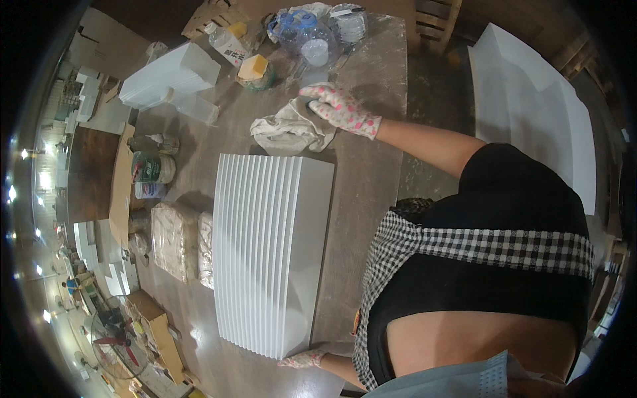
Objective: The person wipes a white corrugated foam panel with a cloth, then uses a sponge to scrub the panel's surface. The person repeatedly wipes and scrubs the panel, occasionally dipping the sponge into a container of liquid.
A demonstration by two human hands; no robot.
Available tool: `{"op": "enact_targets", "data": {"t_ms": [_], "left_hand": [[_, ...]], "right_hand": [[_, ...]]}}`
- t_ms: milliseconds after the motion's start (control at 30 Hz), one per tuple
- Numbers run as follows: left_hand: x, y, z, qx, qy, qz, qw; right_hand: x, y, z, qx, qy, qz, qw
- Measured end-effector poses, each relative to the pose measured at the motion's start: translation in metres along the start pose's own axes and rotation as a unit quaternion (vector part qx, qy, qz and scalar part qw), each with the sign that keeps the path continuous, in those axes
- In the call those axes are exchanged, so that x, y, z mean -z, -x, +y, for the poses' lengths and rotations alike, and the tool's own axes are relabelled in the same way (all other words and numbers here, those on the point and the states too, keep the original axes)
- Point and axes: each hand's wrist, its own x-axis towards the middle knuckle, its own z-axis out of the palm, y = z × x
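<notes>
Dim warm indoor light, glaring lamps along left rim, strong fisheye bending, black vignetted corners, slight softness

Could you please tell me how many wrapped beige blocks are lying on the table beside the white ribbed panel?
2. One larger wrapped block lies to the left, and a smaller one sits between it and the white ribbed panel, which may hide part of it.

Your single head-worn fisheye camera looks steeply down, close over your torso, with the worktable (371,179) filling the frame's centre and left.
</notes>
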Motion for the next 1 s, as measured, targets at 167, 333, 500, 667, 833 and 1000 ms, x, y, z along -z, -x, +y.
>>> {"op": "enact_targets", "data": {"t_ms": [167, 333, 500, 667, 833, 1000], "left_hand": [[0.021, 0.003, 0.009, -0.011, -0.072, 0.033, 0.997], [0.049, -0.001, 0.069, -0.172, 0.178, 0.112, 0.962], [0.063, 0.047, 0.231, -0.25, 0.531, -0.105, 0.803], [0.073, 0.106, 0.362, -0.038, 0.696, -0.466, 0.545], [0.072, 0.121, 0.358, 0.106, 0.748, -0.501, 0.421], [0.063, 0.1, 0.252, -0.172, 0.601, -0.215, 0.75]], "right_hand": [[-0.042, -0.027, -0.003, 0.124, 0.216, -0.102, 0.963], [-0.023, -0.075, -0.013, 0.098, 0.071, -0.026, 0.992], [0.013, -0.072, -0.076, -0.015, -0.36, -0.096, 0.928], [-0.032, 0.006, -0.152, 0.103, -0.34, -0.274, 0.894], [-0.083, 0.061, -0.151, 0.397, -0.031, -0.244, 0.884], [-0.115, 0.025, -0.122, 0.025, -0.413, -0.405, 0.815]]}}
